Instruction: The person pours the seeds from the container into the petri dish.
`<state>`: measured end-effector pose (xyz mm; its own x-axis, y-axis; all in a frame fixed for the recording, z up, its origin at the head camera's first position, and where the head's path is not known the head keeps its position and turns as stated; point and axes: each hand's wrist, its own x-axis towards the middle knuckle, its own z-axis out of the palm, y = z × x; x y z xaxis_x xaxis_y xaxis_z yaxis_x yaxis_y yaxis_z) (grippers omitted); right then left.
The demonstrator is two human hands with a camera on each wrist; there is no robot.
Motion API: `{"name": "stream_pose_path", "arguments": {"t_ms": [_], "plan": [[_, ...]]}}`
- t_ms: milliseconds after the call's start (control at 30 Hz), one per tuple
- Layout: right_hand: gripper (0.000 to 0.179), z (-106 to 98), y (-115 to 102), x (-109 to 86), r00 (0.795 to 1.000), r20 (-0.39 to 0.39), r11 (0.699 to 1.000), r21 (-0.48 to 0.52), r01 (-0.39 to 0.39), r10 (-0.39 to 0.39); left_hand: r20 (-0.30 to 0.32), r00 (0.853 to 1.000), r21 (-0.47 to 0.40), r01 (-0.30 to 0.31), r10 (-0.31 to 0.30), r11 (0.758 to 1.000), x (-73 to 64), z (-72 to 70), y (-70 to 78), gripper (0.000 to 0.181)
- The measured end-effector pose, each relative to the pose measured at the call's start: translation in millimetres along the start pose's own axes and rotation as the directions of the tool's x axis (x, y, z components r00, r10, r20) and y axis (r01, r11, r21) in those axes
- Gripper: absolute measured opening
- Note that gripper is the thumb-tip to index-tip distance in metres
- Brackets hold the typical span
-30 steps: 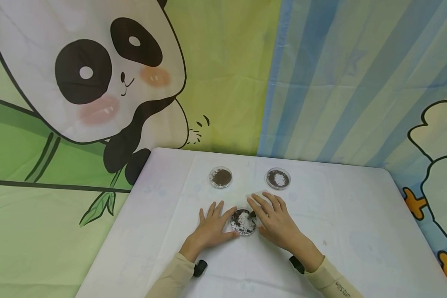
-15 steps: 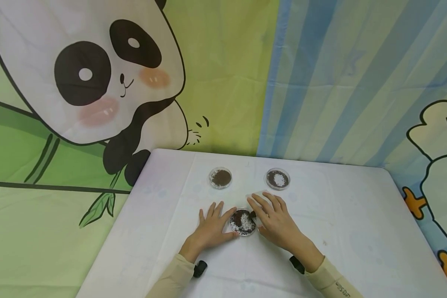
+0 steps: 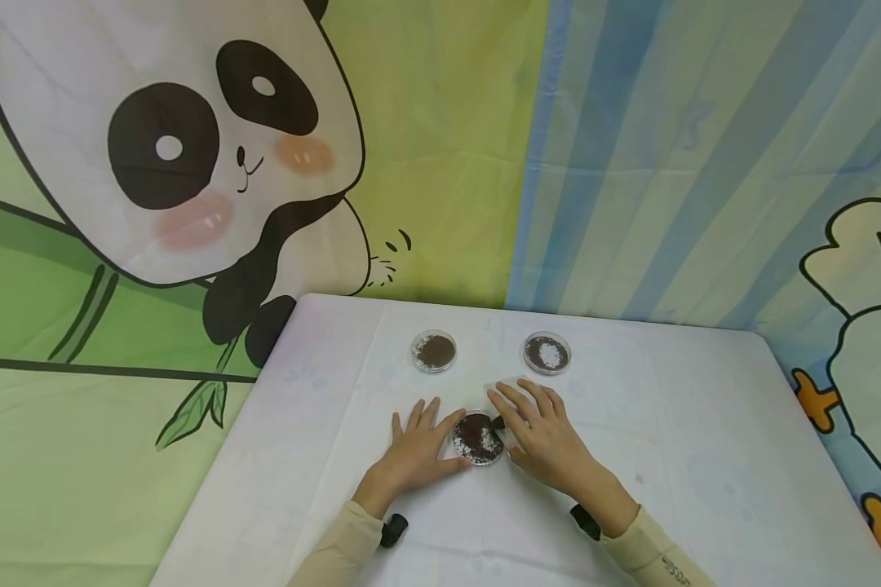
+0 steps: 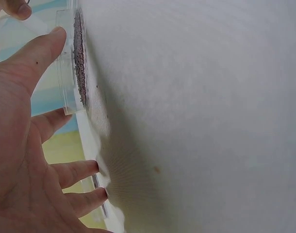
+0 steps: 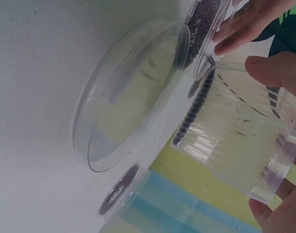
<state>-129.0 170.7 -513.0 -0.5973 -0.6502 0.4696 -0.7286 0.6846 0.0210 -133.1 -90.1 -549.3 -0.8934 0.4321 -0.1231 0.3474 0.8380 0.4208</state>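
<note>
A round clear petri dish (image 3: 475, 450) filled with dark brown granules over white bits lies flat on the table. My left hand (image 3: 417, 452) holds its rim between thumb and index finger, the other fingers spread on the cloth; the left wrist view shows the thumb at the dish wall (image 4: 66, 80). In my right hand (image 3: 546, 436) is a clear ridged plastic container (image 5: 235, 131), tilted toward the dish, with dark granules (image 5: 196, 109) lined along its lower side. A clear empty dish or lid (image 5: 97, 104) lies below the right hand, mostly hidden by it in the head view.
Two more petri dishes stand farther back: one with brown granules (image 3: 435, 351) at left, one with a white heap (image 3: 549, 354) over brown at right. All rest on a white cloth-covered table (image 3: 675, 408). Behind it hangs a curtain (image 3: 448, 163) with printed cartoon animals.
Dark granules have spread over the white material in the dish, leaving far less white showing. Both hands stay nearly where they were.
</note>
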Motion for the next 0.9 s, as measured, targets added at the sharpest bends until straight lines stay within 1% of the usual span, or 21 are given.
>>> {"name": "stream_pose_path", "arguments": {"t_ms": [133,233,333,400,500,600,667,767,900], "plan": [[0.112,0,0,-0.2,1.000,-0.003,0.999,0.046,-0.015,0.016,0.001,1.000,-0.002,-0.002,0.002,1.000,-0.7,-0.4,0.1,0.081],[0.111,1,2,-1.2,0.999,-0.015,0.993,0.105,-0.047,0.048,-0.002,1.000,0.002,-0.007,0.007,1.000,-0.7,0.2,-0.2,0.081],[0.111,2,6,-3.0,0.995,-0.043,0.981,0.176,-0.082,0.091,-0.005,1.000,0.006,-0.010,0.010,1.000,-1.1,0.3,-0.5,0.081],[0.111,3,9,-4.6,0.991,-0.059,0.967,0.234,-0.105,0.122,-0.004,1.000,0.008,-0.010,0.010,1.000,-1.3,0.2,-0.7,0.080],[0.107,4,13,-8.0,0.983,-0.062,0.930,0.338,-0.144,0.175,-0.004,1.000,0.008,-0.011,0.011,1.000,-1.5,0.4,-1.1,0.080],[0.103,5,16,-11.7,0.973,-0.054,0.876,0.447,-0.179,0.226,-0.009,1.000,0.006,-0.015,0.015,1.000,-1.7,0.3,-1.2,0.079],[0.102,5,18,-14.5,0.966,-0.042,0.841,0.503,-0.201,0.256,-0.011,1.000,0.005,-0.016,0.016,1.000,-1.9,0.3,-1.2,0.079],[0.104,5,21,-18.5,0.952,-0.024,0.798,0.552,-0.242,0.305,-0.008,1.000,0.005,-0.013,0.014,1.000,-2.0,0.2,-1.0,0.080],[0.108,3,24,-24.9,0.922,0.013,0.740,0.592,-0.319,0.387,-0.008,1.000,0.000,-0.014,0.014,1.000,-1.7,0.0,-0.2,0.080]]}}
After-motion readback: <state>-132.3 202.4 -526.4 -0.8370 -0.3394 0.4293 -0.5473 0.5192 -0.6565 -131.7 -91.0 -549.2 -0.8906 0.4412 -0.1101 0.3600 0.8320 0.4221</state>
